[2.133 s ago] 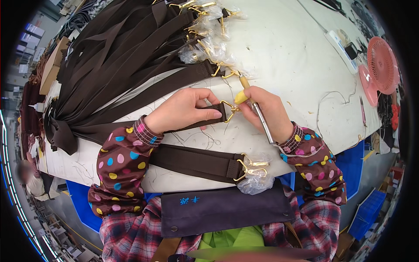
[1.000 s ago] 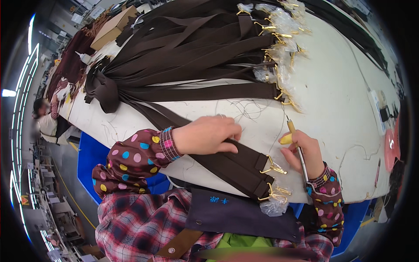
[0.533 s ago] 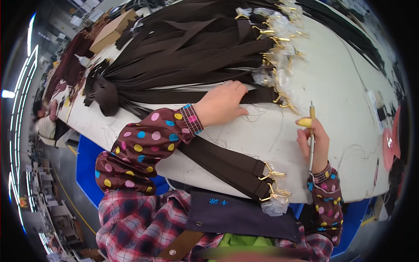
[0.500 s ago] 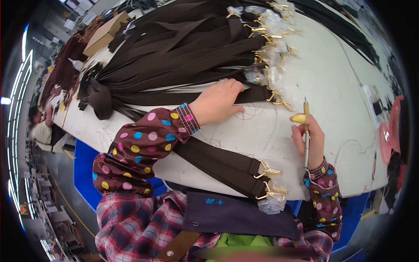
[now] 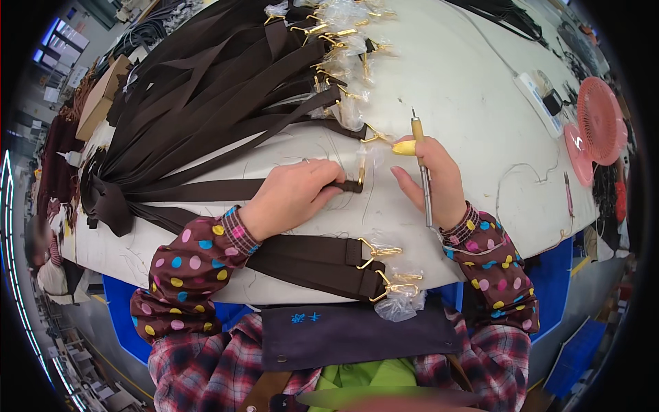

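My left hand (image 5: 292, 193) is closed on a dark brown strap (image 5: 199, 191), gripping it close to its folded end, where a gold clasp (image 5: 362, 168) sticks out. In my right hand (image 5: 443, 180) is a slim pen-shaped tool (image 5: 424, 185) with a cord, its thin tip pointing away from me. The index finger of that hand wears a yellow finger cover (image 5: 404, 147). Beyond my left hand spreads a bundle of brown straps (image 5: 206, 89), tied in a knot at the left, with gold clasps in clear plastic wrap at the right ends.
Nearer me, two straps (image 5: 312, 259) lie with wrapped gold clasps (image 5: 384, 285) by the table edge. A white power strip (image 5: 539, 103), a pink fan (image 5: 597, 120) and a thin pointed tool (image 5: 568, 193) are at the right. A cardboard box (image 5: 103, 96) stands far left; loose threads lie on the table.
My left hand has come nearer me and closed on one strap's end, now apart from the bundle. My right hand, still holding the tool, is closer to it. The whole view has shifted.
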